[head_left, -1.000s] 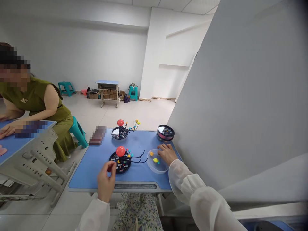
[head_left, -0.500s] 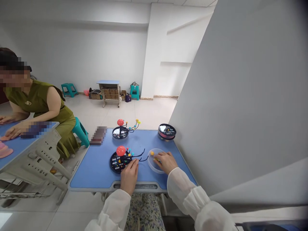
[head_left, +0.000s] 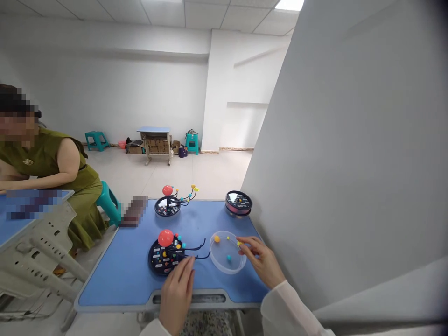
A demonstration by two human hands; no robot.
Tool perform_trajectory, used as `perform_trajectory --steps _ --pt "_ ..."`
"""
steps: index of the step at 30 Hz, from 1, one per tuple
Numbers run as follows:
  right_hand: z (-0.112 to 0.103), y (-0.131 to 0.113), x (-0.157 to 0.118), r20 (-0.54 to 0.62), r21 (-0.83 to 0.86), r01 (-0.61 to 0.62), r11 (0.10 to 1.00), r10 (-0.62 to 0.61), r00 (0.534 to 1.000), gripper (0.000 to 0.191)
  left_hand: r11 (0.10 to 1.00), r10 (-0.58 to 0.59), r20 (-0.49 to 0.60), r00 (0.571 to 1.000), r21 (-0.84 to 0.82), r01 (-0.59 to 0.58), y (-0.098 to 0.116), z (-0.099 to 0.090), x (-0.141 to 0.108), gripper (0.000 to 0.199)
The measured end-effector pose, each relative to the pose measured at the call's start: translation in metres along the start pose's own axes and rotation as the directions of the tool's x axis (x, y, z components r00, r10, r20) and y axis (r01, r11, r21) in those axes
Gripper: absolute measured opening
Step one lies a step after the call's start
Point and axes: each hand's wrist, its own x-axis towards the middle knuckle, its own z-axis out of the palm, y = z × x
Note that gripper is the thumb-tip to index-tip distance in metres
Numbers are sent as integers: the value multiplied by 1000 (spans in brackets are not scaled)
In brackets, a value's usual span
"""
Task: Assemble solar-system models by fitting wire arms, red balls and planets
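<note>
A solar system model with a red ball [head_left: 165, 238] on a round black base [head_left: 158, 261] stands at the near left of the blue desk. Its black arms reach to the right, and some tips are bare. My left hand [head_left: 178, 289] is closed at the lower black arm [head_left: 199, 257], fingertips pinching it. My right hand [head_left: 261, 259] pinches a small yellow piece [head_left: 240, 243] over the right rim of a clear round dish [head_left: 224, 270]. In the dish lie an orange ball [head_left: 217, 239], a blue ball [head_left: 228, 257] and a tiny yellow ball [head_left: 227, 237].
Behind stands a second model [head_left: 167, 205]. A round black case [head_left: 238, 203] sits at the desk's back right, and a blurred item [head_left: 135, 212] at its left edge. A person in green [head_left: 52, 172] sits at another desk on the left. A wall rises on the right.
The view has tilted up and shifted. My right hand has drawn back to the dish's right rim with the yellow piece. The orange ball now lies in the dish, off the arm's tip.
</note>
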Motion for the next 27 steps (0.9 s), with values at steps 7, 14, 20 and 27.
perform_trajectory --steps 7,14,20,27 --pt "-4 3 -22 54 56 -84 995 81 995 39 976 212 -45 976 68 -209 7 -18 -49 25" --pt "12 -16 -25 -36 186 -77 979 85 996 40 983 124 20 992 137 -126 -2 -23 -17 33" --pt "41 -36 -28 197 480 -235 845 157 968 37 993 -38 72 997 114 30 8 -2 21 29" --pt "64 -37 -31 308 593 -407 695 271 912 41 981 -194 222 956 29 193 6 8 28 22"
